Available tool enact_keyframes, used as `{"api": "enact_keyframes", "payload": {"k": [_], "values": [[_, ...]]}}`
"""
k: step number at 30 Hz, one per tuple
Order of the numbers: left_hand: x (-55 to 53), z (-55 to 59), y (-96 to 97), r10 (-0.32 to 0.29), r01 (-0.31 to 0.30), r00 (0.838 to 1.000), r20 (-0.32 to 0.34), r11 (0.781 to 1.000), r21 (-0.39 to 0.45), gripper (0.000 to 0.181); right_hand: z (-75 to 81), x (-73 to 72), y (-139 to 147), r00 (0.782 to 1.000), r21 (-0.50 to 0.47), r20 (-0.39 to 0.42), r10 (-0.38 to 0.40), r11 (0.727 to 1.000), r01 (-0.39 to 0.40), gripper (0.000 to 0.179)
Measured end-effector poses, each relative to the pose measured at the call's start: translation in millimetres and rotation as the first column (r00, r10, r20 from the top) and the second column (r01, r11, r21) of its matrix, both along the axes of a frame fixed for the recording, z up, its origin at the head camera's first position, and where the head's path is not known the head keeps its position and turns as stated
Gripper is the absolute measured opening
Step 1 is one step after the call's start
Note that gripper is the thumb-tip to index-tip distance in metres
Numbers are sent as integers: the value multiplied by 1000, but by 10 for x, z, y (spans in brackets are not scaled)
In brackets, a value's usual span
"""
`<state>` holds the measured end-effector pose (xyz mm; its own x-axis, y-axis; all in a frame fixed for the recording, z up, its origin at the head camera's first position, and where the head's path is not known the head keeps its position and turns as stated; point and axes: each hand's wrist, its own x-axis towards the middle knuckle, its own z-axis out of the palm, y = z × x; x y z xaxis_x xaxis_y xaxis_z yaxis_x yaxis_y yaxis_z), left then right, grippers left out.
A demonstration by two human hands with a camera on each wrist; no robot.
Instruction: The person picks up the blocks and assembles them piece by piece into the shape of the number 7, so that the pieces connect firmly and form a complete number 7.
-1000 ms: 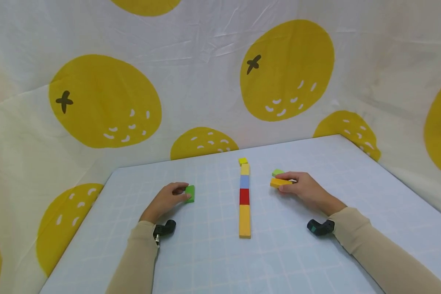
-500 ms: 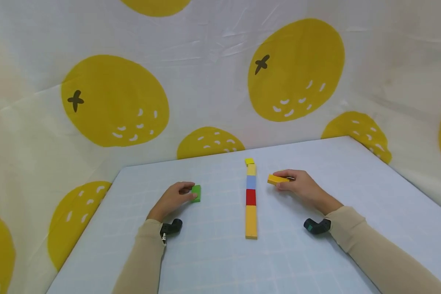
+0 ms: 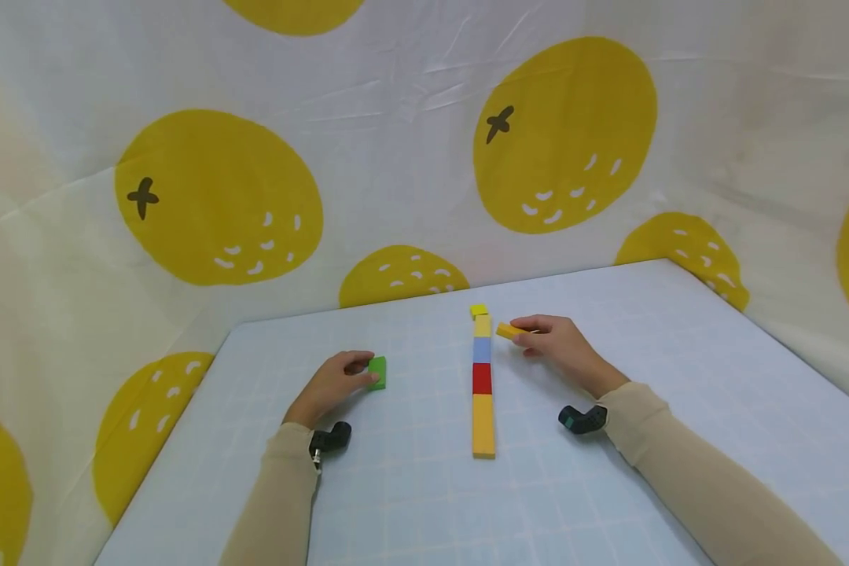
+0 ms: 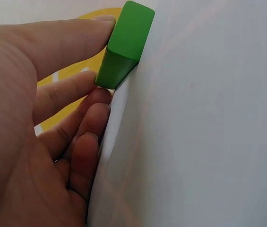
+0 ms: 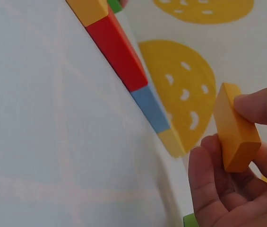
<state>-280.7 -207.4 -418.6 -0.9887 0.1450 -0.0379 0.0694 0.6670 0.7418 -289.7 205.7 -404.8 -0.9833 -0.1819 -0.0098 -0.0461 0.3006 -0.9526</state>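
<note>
My left hand [image 3: 331, 385] pinches a green block [image 3: 378, 373] between thumb and fingers, left of the row; in the left wrist view the block [image 4: 131, 33] is at the table surface. Raised over the table, my right hand [image 3: 562, 347] holds an orange-yellow block [image 5: 237, 135] by its sides, close to the row's far right side. The row runs away from me: a long orange-yellow block [image 3: 483, 428], a red block [image 3: 482, 379], a light blue block [image 3: 482, 350] and a pale yellow block [image 3: 482, 325]. A bright yellow block [image 3: 479, 310] is at its far end.
A light green block [image 5: 189, 220] shows at the bottom of the right wrist view, mostly behind my hand. The table [image 3: 424, 503] has a pale grid cloth. Behind it hangs a white curtain [image 3: 396, 173] with yellow fruit prints.
My right hand has carried the orange-yellow block left and away from me, nearer the row. It now hides the light green block in the head view. My left hand stays with the green block.
</note>
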Motion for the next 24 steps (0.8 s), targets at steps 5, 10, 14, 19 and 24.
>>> {"api": "enact_keyframes", "payload": {"k": [5,10,14,19,24], "values": [[-5,-3,-1,-4,4,1000,-6,1000,-10,56,-5,-26,-53,1000,-9,2,-4,1000,4,41],[-2,3,1,8,-8,1000,-5,1000,-18,56,21,-17,-116,1000,10,-22,2,1000,-2,40],[9,19,6,15,-16,1000,-7,1000,-14,55,51,-28,-163,999,6,-42,26,1000,-26,39],[15,18,7,24,-24,1000,0,1000,-8,54,54,-60,-197,997,-69,-25,77,994,-78,38],[21,11,3,32,-32,999,1,999,-15,54,71,-82,-229,995,-103,12,94,990,-93,38]]}}
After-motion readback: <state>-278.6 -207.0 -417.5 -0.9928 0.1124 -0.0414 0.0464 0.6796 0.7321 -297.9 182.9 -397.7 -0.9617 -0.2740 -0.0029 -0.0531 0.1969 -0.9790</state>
